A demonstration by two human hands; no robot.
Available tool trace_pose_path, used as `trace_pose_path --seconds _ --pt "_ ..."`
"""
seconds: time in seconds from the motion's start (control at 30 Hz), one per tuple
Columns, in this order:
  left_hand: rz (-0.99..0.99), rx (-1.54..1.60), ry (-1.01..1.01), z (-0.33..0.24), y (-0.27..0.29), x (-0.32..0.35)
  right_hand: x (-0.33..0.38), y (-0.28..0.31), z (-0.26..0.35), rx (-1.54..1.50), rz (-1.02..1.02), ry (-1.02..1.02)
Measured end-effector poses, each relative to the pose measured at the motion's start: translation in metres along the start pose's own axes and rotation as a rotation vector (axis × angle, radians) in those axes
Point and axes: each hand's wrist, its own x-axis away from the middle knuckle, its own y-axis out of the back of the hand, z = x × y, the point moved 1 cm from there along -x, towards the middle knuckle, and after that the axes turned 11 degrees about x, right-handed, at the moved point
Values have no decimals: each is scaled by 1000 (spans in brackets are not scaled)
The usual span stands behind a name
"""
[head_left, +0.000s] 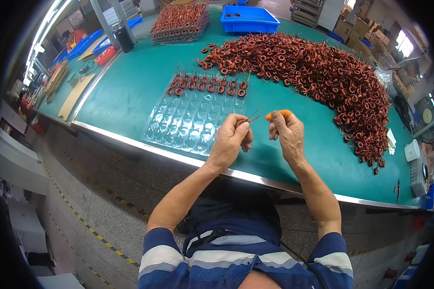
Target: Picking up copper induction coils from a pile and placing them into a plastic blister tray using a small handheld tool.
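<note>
Pinched in my left hand is a small copper-wound ring coil, its two wire leads pointing up and to the right. My right hand is closed around an orange-handled tool, whose working end I cannot make out. The two hands are a short way apart over the near edge of the table. Beside my left hand lies a clear plastic tray with round pockets. Its far rows hold several ring coils with leads upright; the nearer pockets show no coils.
A large heap of coils curves across the table's far and right side. Behind stand a blue bin and stacked filled trays. Pliers lie at the right, near a white cup. The metal table edge runs before me.
</note>
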Motion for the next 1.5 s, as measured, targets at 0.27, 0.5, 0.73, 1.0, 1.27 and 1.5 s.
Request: trace_pose_path --seconds 0.27,0.5,0.73,1.0,1.27,1.5 --pt "104 -599 -222 -9 3 -9 1 -7 1 -209 277 -150" --pt "526 -868 -157 -51 5 -18 -3 0 -1 -420 424 -389" --pt "429 -1071 -222 -41 8 -15 4 -7 8 -60 282 -230" --pt "292 70 5 -11 -4 -2 0 5 5 -119 241 -153" --pt "259 4 58 -11 -5 -1 3 -8 13 -303 275 -16" --pt "92 165 136 5 -12 2 3 -9 3 -218 157 -1"
